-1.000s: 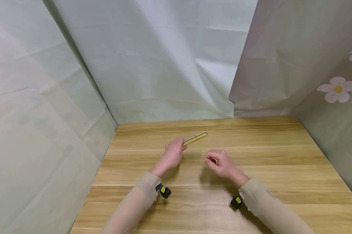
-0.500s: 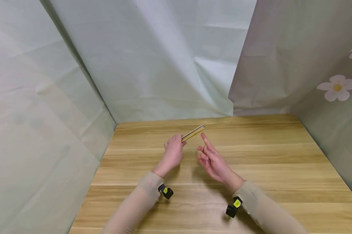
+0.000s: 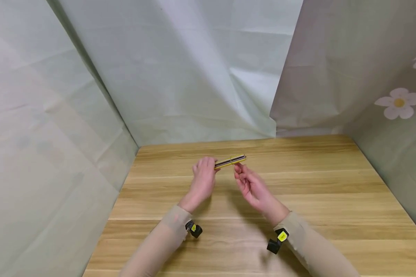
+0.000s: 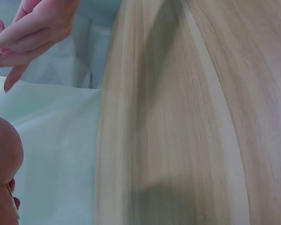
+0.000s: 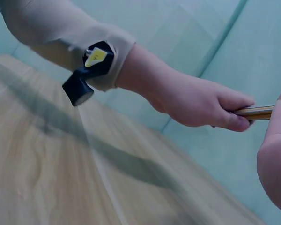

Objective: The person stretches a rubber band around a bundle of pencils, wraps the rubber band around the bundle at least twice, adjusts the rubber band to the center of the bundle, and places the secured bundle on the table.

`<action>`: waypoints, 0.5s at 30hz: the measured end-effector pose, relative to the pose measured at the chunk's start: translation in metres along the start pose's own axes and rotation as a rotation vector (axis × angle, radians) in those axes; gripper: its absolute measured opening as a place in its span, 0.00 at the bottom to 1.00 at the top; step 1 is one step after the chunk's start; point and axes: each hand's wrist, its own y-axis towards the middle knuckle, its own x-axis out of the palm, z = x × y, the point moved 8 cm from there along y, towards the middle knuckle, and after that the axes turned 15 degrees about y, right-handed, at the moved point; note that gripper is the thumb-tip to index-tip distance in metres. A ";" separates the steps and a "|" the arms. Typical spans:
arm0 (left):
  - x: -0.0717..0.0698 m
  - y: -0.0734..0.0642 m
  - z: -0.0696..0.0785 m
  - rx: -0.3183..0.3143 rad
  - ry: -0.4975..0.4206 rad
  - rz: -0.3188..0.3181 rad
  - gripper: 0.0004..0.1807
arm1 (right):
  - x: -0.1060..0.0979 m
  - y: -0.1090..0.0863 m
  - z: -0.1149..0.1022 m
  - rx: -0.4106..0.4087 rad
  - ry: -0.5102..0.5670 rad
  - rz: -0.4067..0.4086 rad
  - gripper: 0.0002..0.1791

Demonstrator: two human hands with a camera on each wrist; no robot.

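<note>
"What lay nearest?"
"A pale wood-grain bench (image 3: 225, 250). Above it, the right hand (image 3: 258, 190) seemingly pinched a thin yellowish band (image 3: 232, 160); the left hand (image 3: 202, 176) gripped one end of a slim yellow-and-dark bundle of sticks (image 3: 227, 162)."
"How far along?"
"Gathered and encircled, I judged; the band not yet released."
"Long axis?"
"Crosswise, free end pointing right, slightly towards the pale green sheet backdrop (image 3: 194, 84)."
</note>
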 end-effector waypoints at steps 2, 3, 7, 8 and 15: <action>0.000 0.000 0.001 0.018 0.000 -0.009 0.13 | 0.000 0.000 -0.005 -0.012 -0.034 -0.006 0.17; 0.000 0.000 0.000 0.025 0.005 -0.013 0.13 | 0.000 0.000 -0.007 -0.016 -0.054 -0.010 0.17; 0.002 0.000 0.001 0.059 0.036 -0.033 0.14 | -0.002 -0.001 -0.016 -0.041 -0.124 0.002 0.16; 0.003 0.000 0.002 0.071 0.052 -0.034 0.13 | -0.004 -0.001 -0.018 -0.049 -0.148 0.016 0.16; 0.002 0.001 0.008 0.184 0.215 -0.033 0.09 | -0.019 -0.004 -0.036 -0.134 -0.443 0.206 0.15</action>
